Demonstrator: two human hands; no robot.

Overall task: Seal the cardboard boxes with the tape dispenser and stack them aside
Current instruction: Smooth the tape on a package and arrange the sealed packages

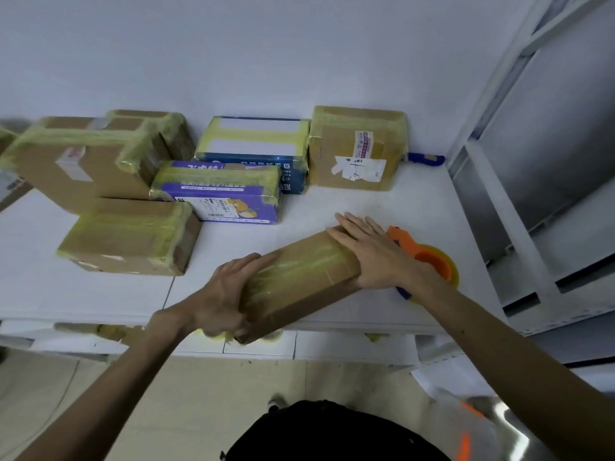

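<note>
Currently, the operator is pressing yellowish tape onto the long cardboard box (pixel 306 271). The box is lying diagonally on the white worktop (pixel 416 201), and its near end is projecting past the front edge. The left grip (pixel 223 294) is grasping that near end, with fingers curled round the taped corner. The right grip (pixel 372 254) is released and flat, and its straight fingers are bearing down on the far end of the top face. The orange tape dispenser (pixel 432 257) is lying on the worktop just behind the right wrist, partly hidden by it and held by neither grip.

Judging by this layout, the step in hand is bedding the tape down before the box goes aside. Good practice at this stage:

- Bracing the overhanging end firmly with the left grip, so the box is not tipping off the edge.
- Sliding the flat right palm along the strip from the middle outward, driving out wrinkles and bubbles.
- Folding the tape ends over the box edges and rubbing them flat.

Already-taped boxes are sitting toward the wall, among them a purple printed box (pixel 219 194), a blue box (pixel 253 141) and a brown labelled box (pixel 356 151). Bare worktop between them and the long box is probably serving as the set-down zone.
</note>
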